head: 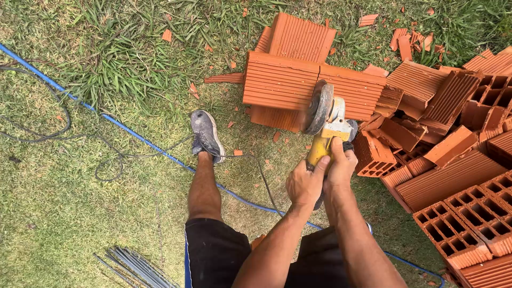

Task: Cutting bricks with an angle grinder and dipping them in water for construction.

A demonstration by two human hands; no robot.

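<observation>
Bare arms and bare hands, no sleeves or gloves. Black shorts (216, 256) with a blue side stripe. Worn, dusty grey shoe (206, 135) on one foot.

Both hands (321, 177) clenched together, forearms extended

Left of your grip, a blue hose (138, 137) crosses the grass; steel rods (136, 266) lie lower left, stacked bricks (464, 213) to the right.
</observation>
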